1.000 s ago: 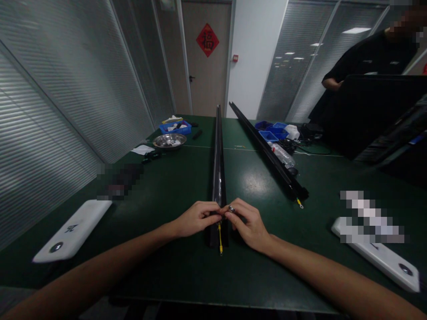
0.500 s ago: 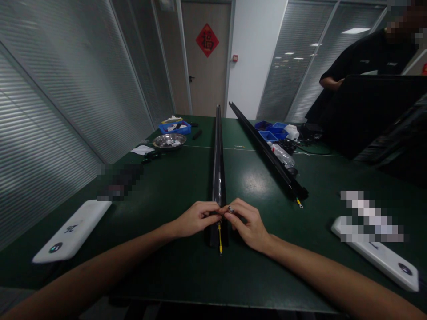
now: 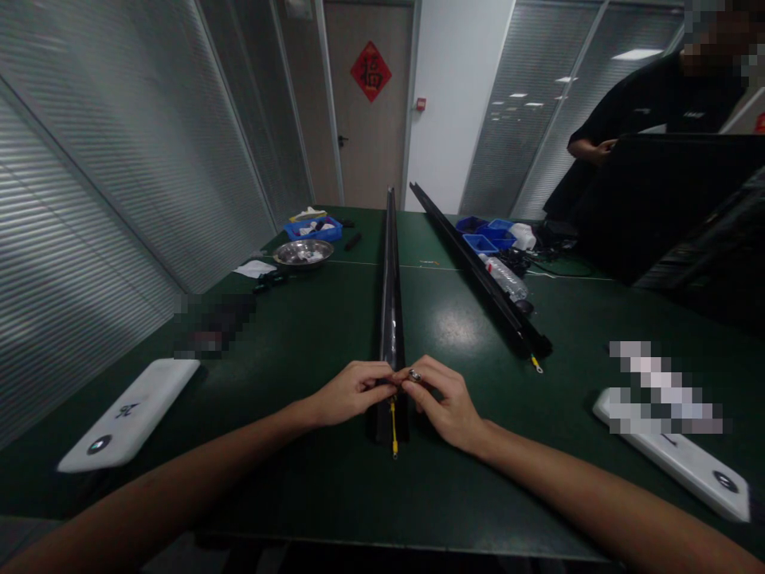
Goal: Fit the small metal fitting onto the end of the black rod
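My left hand (image 3: 357, 391) and my right hand (image 3: 441, 399) meet over the near end of a long black channel-shaped rail (image 3: 391, 311), which points away from me on the green table. Both hands are closed, thumb against fingers, with fingertips touching or almost touching. What they pinch is hidden between the fingertips and too small to name. A ring (image 3: 414, 375) shows on a finger of my right hand. Just below the fingertips, a short yellow wire (image 3: 394, 426) with a metal ring terminal hangs out toward me over the rail's near end.
A second black rail (image 3: 478, 271) lies slantwise to the right, its yellow-sleeved ring terminal (image 3: 536, 364) at the near end. Around it are blue bins (image 3: 481, 244) and a plastic bottle (image 3: 507, 278). Left stands a metal bowl (image 3: 303, 253); white devices (image 3: 128, 414) flank me. A person (image 3: 651, 119) stands right.
My hands, the rail and the yellow wire stay almost exactly in place. The person at the right has shifted slightly to the left.
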`<state>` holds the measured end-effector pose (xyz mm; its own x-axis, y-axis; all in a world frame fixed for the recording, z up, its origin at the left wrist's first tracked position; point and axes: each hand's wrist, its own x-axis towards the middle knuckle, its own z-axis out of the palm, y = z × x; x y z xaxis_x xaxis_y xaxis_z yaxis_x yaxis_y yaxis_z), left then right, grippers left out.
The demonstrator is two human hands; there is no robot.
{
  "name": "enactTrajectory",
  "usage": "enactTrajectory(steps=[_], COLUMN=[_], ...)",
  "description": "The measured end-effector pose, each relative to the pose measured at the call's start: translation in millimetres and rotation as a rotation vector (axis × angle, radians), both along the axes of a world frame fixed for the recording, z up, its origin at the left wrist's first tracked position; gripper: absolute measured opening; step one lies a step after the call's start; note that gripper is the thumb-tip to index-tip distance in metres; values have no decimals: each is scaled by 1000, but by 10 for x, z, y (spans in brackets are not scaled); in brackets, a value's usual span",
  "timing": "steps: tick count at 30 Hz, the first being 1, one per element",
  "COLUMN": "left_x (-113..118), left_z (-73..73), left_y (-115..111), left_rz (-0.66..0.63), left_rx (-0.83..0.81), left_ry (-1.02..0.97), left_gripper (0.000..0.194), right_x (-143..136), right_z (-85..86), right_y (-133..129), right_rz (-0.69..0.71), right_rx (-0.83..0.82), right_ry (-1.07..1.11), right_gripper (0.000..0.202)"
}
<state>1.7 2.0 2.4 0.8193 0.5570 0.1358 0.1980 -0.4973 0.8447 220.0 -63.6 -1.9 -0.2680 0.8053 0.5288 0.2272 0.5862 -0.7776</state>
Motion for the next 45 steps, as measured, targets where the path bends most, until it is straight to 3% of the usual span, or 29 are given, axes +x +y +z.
enactTrajectory(steps=[45], left_x=[9], left_z=[33], left_y=[-18], left_rz=[31], left_rx=[-44], left_ry=[26], left_gripper=[26], right_x=[-11], right_z=[38], right_y=[2], right_rz=[-2], right_rx=[-11], right_ry=[-12], right_gripper=[23])
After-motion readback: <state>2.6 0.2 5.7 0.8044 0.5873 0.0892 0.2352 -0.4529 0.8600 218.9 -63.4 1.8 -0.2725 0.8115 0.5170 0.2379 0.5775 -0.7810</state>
